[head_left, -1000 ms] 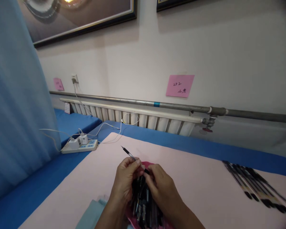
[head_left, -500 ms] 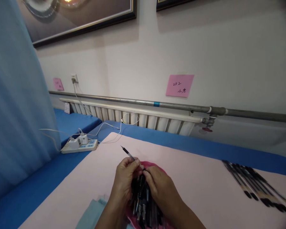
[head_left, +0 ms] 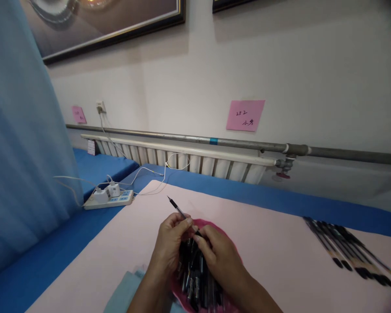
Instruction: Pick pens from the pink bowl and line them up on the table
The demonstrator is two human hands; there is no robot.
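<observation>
Between my two hands a pen point(head_left: 178, 208) with a black grip and clear barrel slants up to the left, its tip bare. My left hand point(head_left: 171, 237) pinches it around the barrel. At the pen's lower rear end are the closed fingers of my right hand point(head_left: 217, 252); a dark piece shows there, partly hidden by the fingers. Right under both hands sits a pink basket point(head_left: 179, 298) filled with several black and clear pens point(head_left: 195, 278). My wrists and hands cover parts of its rim.
Several pens point(head_left: 348, 250) lie side by side on the pink sheet point(head_left: 273, 256) at the right. A light blue cloth point(head_left: 124, 293) is by my left forearm. Farther left, a power strip point(head_left: 109, 200) with white cables rests on the blue surface point(head_left: 247, 191). A radiator point(head_left: 182, 158) stands behind.
The pen tip has shifted slightly up and to the right. Both hands keep their grip over the basket, with only small finger movement.
</observation>
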